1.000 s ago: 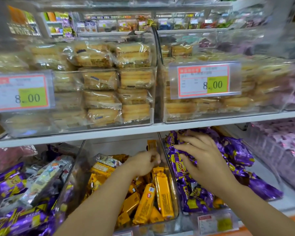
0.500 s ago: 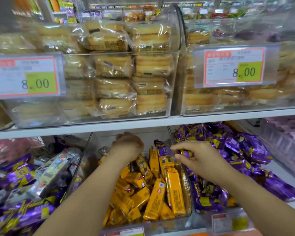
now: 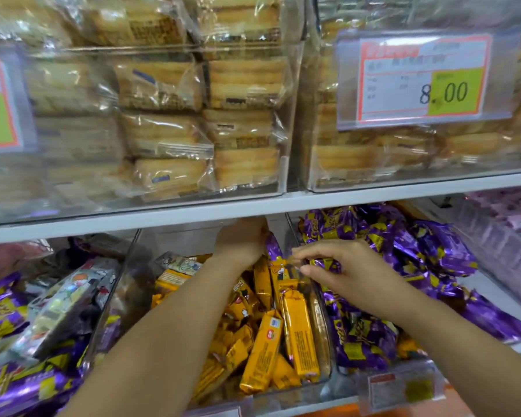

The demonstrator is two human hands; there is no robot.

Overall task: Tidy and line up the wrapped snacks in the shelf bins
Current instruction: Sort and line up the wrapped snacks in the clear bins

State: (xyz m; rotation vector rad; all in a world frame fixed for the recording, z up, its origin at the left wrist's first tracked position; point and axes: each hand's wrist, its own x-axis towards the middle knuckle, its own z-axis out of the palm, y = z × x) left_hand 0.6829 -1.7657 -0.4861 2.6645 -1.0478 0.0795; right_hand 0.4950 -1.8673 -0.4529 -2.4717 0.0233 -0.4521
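The right hand (image 3: 348, 273) hovers above the clear wall that parts the middle bin (image 3: 321, 332) from the right bin (image 3: 348, 367), and its grip looks closed in a pinch, thumb against curled fingers, on one purple snack (image 3: 325, 263) whose long axis runs left to right. That piece lies just over the divider, so the heap of purple snacks (image 3: 418, 245) where it belongs is immediately to the right of the grip and slightly farther back, probably a short carry rightward. The left hand (image 3: 242, 240) reaches to the far end of the middle bin, under the shelf edge (image 3: 163, 216). Only its back shows, with the fingers turned away, so I cannot tell whether its grip is closed on anything. Just to its right a second purple wrapper (image 3: 273, 246) stands nearly upright among the yellow bars (image 3: 300, 335), nearer the left hand than the right. It seems to be another stray. The yellow bars near the right wall lie lined up with their long axes near to far, while those to the left are jumbled. The far ends of both bins are hidden under the shelf, and motion blur softens the wrappers' print.
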